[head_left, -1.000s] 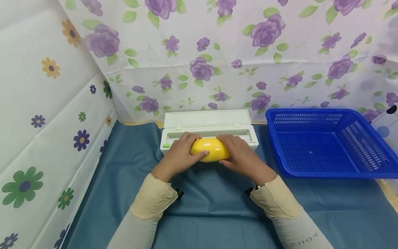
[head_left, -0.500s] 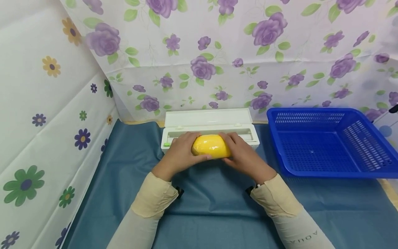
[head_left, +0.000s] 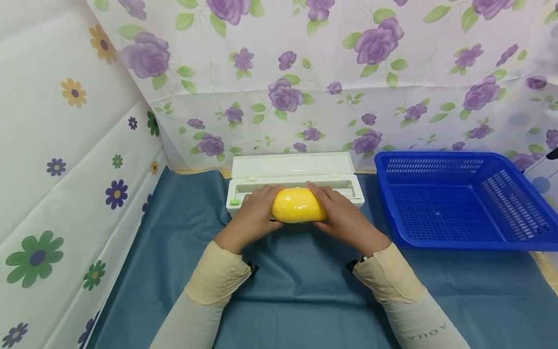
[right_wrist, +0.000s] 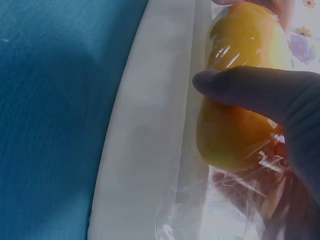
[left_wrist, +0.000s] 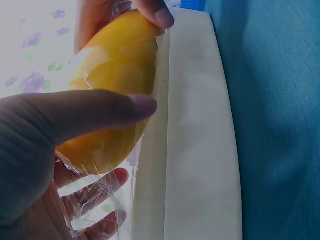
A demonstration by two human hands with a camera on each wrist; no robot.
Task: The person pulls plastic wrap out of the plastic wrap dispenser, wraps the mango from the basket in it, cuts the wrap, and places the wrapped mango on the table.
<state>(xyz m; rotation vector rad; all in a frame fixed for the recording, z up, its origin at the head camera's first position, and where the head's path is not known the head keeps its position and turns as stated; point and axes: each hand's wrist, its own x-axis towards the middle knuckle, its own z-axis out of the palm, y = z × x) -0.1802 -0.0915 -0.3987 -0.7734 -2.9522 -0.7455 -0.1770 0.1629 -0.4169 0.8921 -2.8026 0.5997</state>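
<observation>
A yellow mango (head_left: 298,205) in clear plastic wrap is held between both hands, in front of the white wrap dispenser (head_left: 352,198). My left hand (head_left: 253,213) grips its left end; in the left wrist view the thumb (left_wrist: 115,112) lies across the mango, with crinkled plastic wrap (left_wrist: 95,200) over the fingers beyond. My right hand (head_left: 342,213) grips the right end, its thumb (right_wrist: 240,87) pressed across the mango. Loose wrap (right_wrist: 255,185) bunches at that end, by the right fingers. The dispenser's lid (head_left: 292,166) stands up at the back, and a green slider (head_left: 235,202) sits at its left.
To the right stands a blue plastic basket (head_left: 394,228) with perforated walls. A dark teal cloth (head_left: 296,320) covers the table. Flower-patterned sheets (head_left: 244,102) rise behind and at the left.
The mango has turned in the hands and shifted slightly up and right. My left thumb has slid from the mango's front toward its lower left end.
</observation>
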